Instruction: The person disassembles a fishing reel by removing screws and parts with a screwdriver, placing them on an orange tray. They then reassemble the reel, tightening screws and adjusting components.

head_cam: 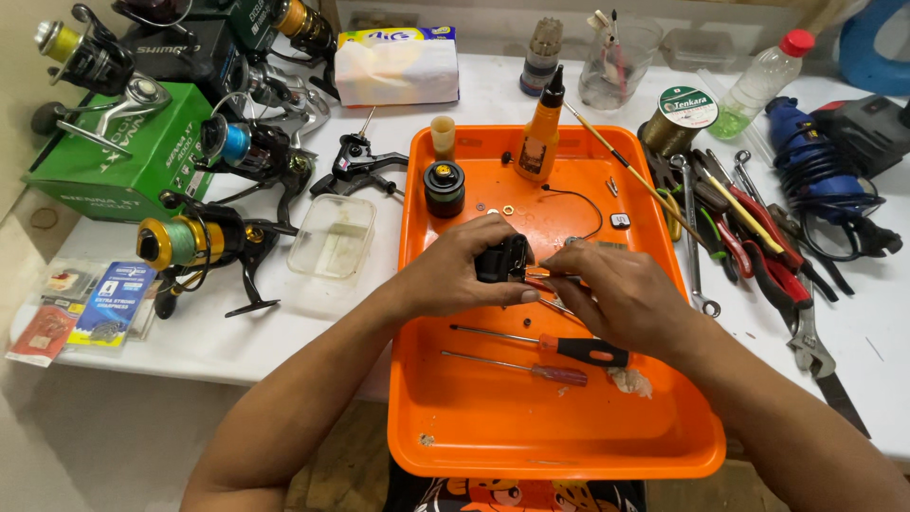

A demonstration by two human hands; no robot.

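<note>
reels (204, 242) left of tray (474, 436) — tools (758, 256) right

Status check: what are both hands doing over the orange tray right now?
Left hand grips black reel body. Right hand works a tool at it. Two screwdrivers lie close below.

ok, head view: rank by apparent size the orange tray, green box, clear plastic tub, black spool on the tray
1. orange tray
2. green box
3. clear plastic tub
4. black spool

The tray lies nearest the camera, though the gaps look too wide for that to change the order.
</note>
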